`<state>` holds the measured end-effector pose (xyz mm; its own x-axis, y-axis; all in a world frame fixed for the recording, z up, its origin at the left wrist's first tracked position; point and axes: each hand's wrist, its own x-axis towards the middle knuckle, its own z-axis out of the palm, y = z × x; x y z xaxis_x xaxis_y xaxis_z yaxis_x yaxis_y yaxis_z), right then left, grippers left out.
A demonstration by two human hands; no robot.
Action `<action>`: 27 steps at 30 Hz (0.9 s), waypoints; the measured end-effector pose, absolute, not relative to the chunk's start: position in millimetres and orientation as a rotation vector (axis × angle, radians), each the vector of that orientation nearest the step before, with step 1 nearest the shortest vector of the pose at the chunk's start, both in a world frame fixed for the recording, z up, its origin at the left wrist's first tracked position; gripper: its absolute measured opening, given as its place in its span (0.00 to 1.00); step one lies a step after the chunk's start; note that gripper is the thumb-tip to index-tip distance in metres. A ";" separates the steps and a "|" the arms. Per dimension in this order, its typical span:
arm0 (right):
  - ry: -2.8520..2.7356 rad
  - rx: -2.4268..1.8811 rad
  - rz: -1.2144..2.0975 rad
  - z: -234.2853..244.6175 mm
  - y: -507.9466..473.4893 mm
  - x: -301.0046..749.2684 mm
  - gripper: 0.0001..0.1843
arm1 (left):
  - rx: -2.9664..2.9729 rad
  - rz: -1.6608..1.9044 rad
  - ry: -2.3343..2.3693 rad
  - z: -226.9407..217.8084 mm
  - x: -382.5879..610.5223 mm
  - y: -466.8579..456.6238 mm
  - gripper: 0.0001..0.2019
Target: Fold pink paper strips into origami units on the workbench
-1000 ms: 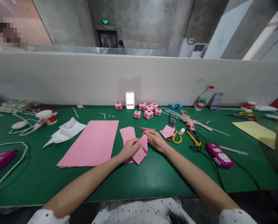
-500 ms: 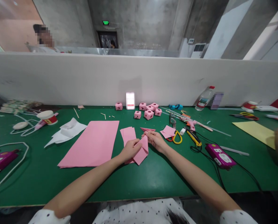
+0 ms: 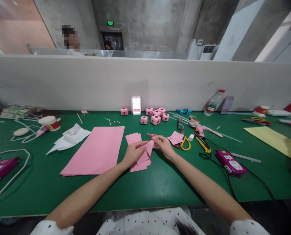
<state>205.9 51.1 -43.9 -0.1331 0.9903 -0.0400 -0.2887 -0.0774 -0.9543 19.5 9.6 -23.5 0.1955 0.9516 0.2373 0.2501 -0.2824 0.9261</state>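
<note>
Between both hands is a partly folded sheet of pink paper (image 3: 148,149). My left hand (image 3: 133,153) grips its left side, thumb on top. At its right edge, the fingers of my right hand (image 3: 163,146) are pinched together on the paper; their tips are partly hidden. Under and behind it lie loose pink paper pieces (image 3: 133,138). A pointed folded pink piece (image 3: 152,135) sits just beyond my right fingers. Small pink paper squares (image 3: 176,137) are to the right of that hand, and several folded pink paper cubes (image 3: 156,119) stand farther back.
A stack of large pink sheets (image 3: 96,151) and crumpled white paper (image 3: 73,135) lie left. At right are yellow-handled scissors (image 3: 186,144), a yellow cutter (image 3: 203,145), a pink glue gun (image 3: 199,130), a purple box with cables (image 3: 230,162) and a bottle (image 3: 214,102). A white partition (image 3: 91,85) borders the table.
The pink paper in my hands has tilted and moved slightly left, uncovering more of the loose pieces below. My left hand has shifted slightly up and left. A person behind the partition moved right.
</note>
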 end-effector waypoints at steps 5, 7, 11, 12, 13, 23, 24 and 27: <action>-1.062 -0.959 1.550 -39.0 51.6 209.5 0.17 | 1.635 1.090 1.104 -24.6 13.7 18.3 0.16; -1.078 -0.974 1.549 -38.2 51.6 210.3 0.17 | 1.620 1.077 1.096 -25.0 12.2 21.3 0.16; -1.115 -0.970 1.535 -37.4 51.0 211.1 0.16 | 1.580 1.061 1.092 -25.9 9.8 25.3 0.16; -1.133 -0.961 1.538 -37.4 50.9 211.3 0.16 | 1.574 1.059 1.096 -25.9 9.3 25.8 0.16; -1.157 -0.952 1.542 -37.5 50.9 211.6 0.16 | 1.570 1.057 1.104 -25.9 8.8 26.1 0.16; -1.250 -0.956 1.544 -47.1 56.4 213.6 0.20 | 1.616 1.037 1.184 -24.5 6.1 26.3 0.15; -1.247 -0.967 1.543 -47.1 56.3 213.4 0.20 | 1.630 1.034 1.188 -24.4 5.9 26.3 0.15; -1.254 -0.982 1.539 -46.3 55.4 212.9 0.20 | 1.646 1.031 1.196 -24.7 5.2 26.7 0.15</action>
<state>212.9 55.4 -46.3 -0.2859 0.9574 -0.0407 -0.1537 -0.0877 -0.9842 5.2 26.7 -24.7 0.2087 0.9678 0.1410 0.2822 -0.1976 0.9388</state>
